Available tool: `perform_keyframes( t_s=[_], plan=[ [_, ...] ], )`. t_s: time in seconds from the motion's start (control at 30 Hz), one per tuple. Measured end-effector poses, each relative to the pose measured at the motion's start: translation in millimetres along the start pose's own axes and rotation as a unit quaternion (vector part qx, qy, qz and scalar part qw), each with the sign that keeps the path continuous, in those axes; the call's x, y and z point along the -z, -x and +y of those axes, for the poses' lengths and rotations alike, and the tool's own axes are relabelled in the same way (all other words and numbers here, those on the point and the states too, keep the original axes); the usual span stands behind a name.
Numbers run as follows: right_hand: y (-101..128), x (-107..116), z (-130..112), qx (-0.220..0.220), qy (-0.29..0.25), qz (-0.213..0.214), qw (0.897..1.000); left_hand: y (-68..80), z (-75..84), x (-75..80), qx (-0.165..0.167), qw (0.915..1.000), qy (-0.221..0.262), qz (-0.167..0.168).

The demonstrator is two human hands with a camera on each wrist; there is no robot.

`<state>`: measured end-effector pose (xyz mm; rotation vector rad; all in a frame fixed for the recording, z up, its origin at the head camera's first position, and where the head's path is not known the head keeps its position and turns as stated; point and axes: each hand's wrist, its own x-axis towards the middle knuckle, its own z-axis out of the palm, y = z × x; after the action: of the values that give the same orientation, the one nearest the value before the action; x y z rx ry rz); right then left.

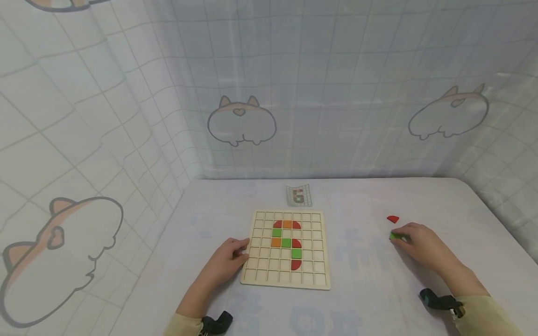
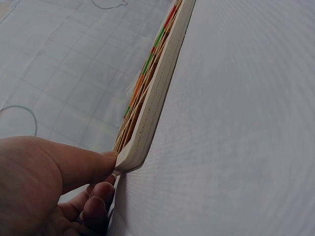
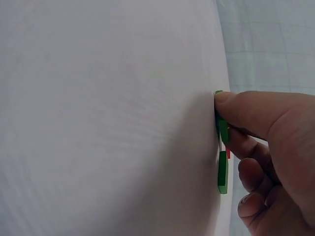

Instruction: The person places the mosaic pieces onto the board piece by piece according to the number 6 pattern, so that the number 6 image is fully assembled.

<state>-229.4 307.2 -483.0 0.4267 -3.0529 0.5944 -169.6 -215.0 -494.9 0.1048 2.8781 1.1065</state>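
A square wooden grid board lies flat, with red quarter-round, orange square and green square tiles set in some cells. My left hand holds the board at its left edge; in the left wrist view the thumb meets the corner, with the other fingers curled beside it, partly hidden. Over on the right, my right hand pinches a green tile between thumb and forefinger, low over the table. Beside those fingers is another green tile. A red quarter-round tile lies just beyond the hand.
A small pattern card lies behind the board, showing a coloured figure on a grid. The white-covered table meets hanging curtains with a checked print and cartoon animals at the back and sides. Dark straps are on the wrists.
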Motion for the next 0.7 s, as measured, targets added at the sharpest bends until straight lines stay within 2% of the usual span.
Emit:
perform_keyframes(
  t_s=[0.23,0.43,0.7],
  plan=[
    [0,4,-7,0.045,-0.007,0.029,0.999,0.6,0.6,0.4,0.002,1.0,0.0,0.001],
    [-3,8,-29,0.059,-0.016,0.028,0.998,0.7,-0.3,-0.1,0.005,1.0,-0.004,0.0],
    [-11,3,-57,0.128,-0.008,0.051,0.991,1.4,1.3,0.1,0.005,1.0,-0.008,0.001]
  ],
)
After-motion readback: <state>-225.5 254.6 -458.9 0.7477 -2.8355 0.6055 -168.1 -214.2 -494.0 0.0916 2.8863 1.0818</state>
